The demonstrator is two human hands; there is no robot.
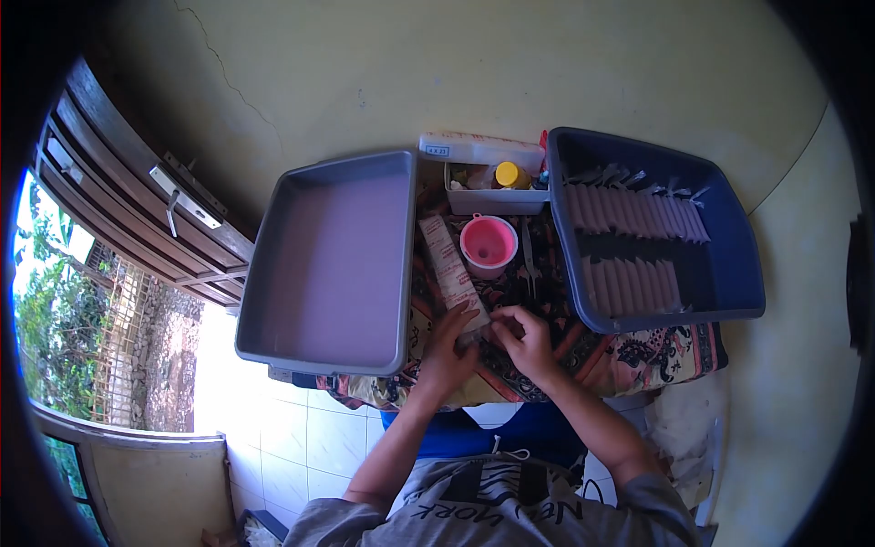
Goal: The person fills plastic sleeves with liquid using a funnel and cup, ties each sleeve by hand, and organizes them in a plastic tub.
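Observation:
A long narrow stack of printed plastic sleeves lies on the patterned cloth in front of me. My left hand is closed on its near end, fingers over the top. Beside it, my right hand has thumb and index finger pinched together at the edge of a thin clear plastic sleeve. The exact spot of that pinch is partly hidden. Just beyond my hands stands a pink funnel in a white cup, and to its right lies a pair of scissors or tongs.
A grey tub of pale purple liquid stands at left. At right, a dark blue tub holds two rows of filled, tied sleeves. Behind the funnel is a grey box with a yellow-capped bottle. A door stands open at left.

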